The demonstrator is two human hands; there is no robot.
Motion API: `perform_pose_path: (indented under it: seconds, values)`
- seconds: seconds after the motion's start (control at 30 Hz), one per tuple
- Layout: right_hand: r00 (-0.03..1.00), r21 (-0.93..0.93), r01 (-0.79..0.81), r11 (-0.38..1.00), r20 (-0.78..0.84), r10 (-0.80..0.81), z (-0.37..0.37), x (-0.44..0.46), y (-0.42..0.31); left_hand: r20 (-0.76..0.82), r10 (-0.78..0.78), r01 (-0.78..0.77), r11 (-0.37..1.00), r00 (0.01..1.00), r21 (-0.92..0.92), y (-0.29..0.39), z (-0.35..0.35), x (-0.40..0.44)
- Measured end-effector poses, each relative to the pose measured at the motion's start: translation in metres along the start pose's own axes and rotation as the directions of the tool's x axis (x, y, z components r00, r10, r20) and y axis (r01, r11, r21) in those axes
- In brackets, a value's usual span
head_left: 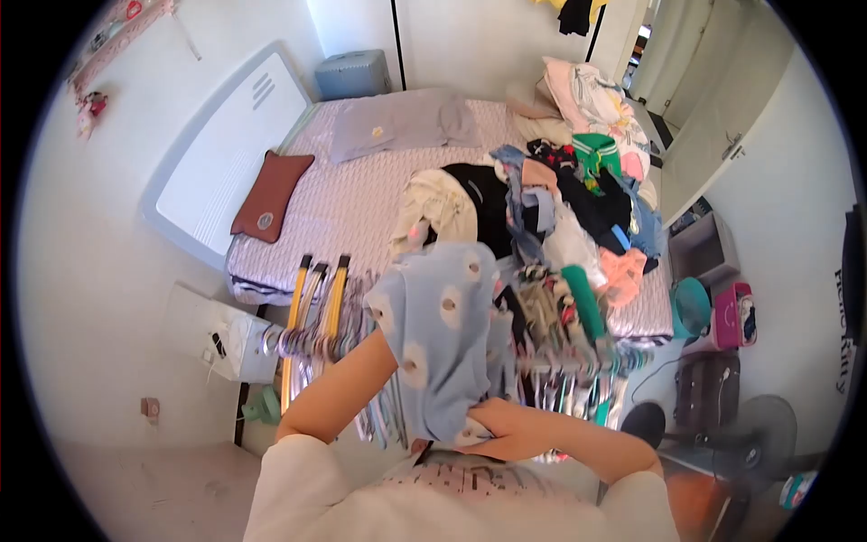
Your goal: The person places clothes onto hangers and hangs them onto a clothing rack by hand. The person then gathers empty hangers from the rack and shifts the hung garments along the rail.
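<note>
A light blue garment (442,316) with white and brown flower-like spots hangs in front of me, above the hanger rack. My left forearm (348,375) reaches up into or behind this cloth, which hides the hand and its fingers. At the garment's lower edge, my right hand (497,429) is closed on the fabric near my chest. Just beyond the garment, a cream cloth (433,206) and a black garment (483,200) lie on the bed. The exact kind of the blue garment cannot be made out.
Many hangers (569,361) crowd a rack between me and the bed (361,194). Piled clothes (591,203) cover the bed's right side. A brown cushion (274,196) lies near the headboard (239,135). On the right stand a teal bin (691,307), a suitcase (707,388) and a fan (759,443).
</note>
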State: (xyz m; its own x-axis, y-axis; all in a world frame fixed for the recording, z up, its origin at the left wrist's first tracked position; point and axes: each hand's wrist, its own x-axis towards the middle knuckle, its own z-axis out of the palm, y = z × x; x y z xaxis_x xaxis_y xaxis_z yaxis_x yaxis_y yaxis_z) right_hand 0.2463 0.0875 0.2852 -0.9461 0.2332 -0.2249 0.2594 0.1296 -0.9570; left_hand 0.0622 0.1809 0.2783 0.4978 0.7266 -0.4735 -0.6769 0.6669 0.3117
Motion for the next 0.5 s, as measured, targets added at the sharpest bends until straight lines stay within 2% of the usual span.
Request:
perform_pose_path:
  seconds: [0.03, 0.07, 0.1, 0.13, 0.17, 0.2, 0.23, 0.27, 0.3, 0.37, 0.4, 0.43, 0.47, 0.5]
  values:
    - [0.995, -0.02, -0.094, 0.995, 0.031, 0.094, 0.029, -0.002, 0.016, 0.451, -0.115, 0.122, 0.992, 0.885, 0.014, 0.001, -0.034, 0.005]
    - [0.995, -0.011, -0.096, 0.995, 0.034, 0.096, 0.059, -0.003, 0.041, 0.801, -0.193, 0.22, 0.972, 0.567, 0.078, -0.005, -0.06, 0.001]
    - [0.997, 0.214, 0.072, 0.974, -0.046, -0.064, 0.089, -0.005, 0.071, 0.792, -0.107, 0.158, 0.987, 0.601, 0.013, -0.024, -0.068, -0.022]
    - [0.967, 0.412, 0.248, 0.877, -0.163, -0.197, 0.113, -0.011, 0.086, 0.683, -0.021, 0.024, 1.0, 0.73, 0.006, -0.047, -0.076, -0.046]
    - [0.966, 0.47, 0.175, 0.865, -0.252, -0.058, 0.128, -0.021, 0.081, 0.56, 0.06, -0.111, 0.992, 0.826, 0.058, -0.073, -0.086, -0.069]
    - [0.906, 0.678, 0.319, 0.662, -0.422, -0.004, 0.147, -0.021, 0.08, 0.46, 0.123, -0.235, 0.952, 0.879, 0.195, -0.099, -0.1, -0.089]
    - [0.81, 0.734, 0.487, 0.473, -0.582, 0.068, 0.165, -0.018, 0.093, 0.406, 0.172, -0.334, 0.867, 0.898, 0.371, -0.125, -0.117, -0.106]
    - [0.68, 0.641, 0.615, 0.459, -0.726, 0.102, 0.172, -0.012, 0.058, 0.367, 0.218, -0.401, 0.733, 0.904, 0.55, -0.15, -0.137, -0.122]
    - [0.681, 0.657, 0.684, 0.316, -0.731, 0.048, 0.18, -0.011, 0.048, 0.351, 0.261, -0.437, 0.591, 0.899, 0.679, -0.171, -0.153, -0.135]
    - [0.647, 0.601, 0.565, 0.566, -0.748, 0.148, 0.194, 0.001, 0.046, 0.346, 0.335, -0.462, 0.38, 0.876, 0.801, -0.202, -0.173, -0.162]
    - [0.629, 0.644, 0.543, 0.539, -0.737, 0.247, 0.2, 0.004, 0.047, 0.332, 0.37, -0.457, 0.332, 0.868, 0.825, -0.212, -0.176, -0.173]
    - [0.605, 0.684, 0.526, 0.506, -0.719, 0.342, 0.205, 0.006, 0.047, 0.322, 0.376, -0.452, 0.336, 0.869, 0.827, -0.214, -0.169, -0.191]
    - [0.528, 0.679, 0.593, 0.434, -0.734, 0.426, 0.207, 0.007, 0.04, 0.159, 0.389, -0.404, 0.702, 0.907, 0.587, -0.215, -0.159, -0.212]
    - [0.539, 0.686, 0.584, 0.434, -0.728, 0.424, 0.211, 0.001, 0.037, 0.011, 0.334, -0.329, 0.921, 0.942, 0.211, -0.215, -0.148, -0.229]
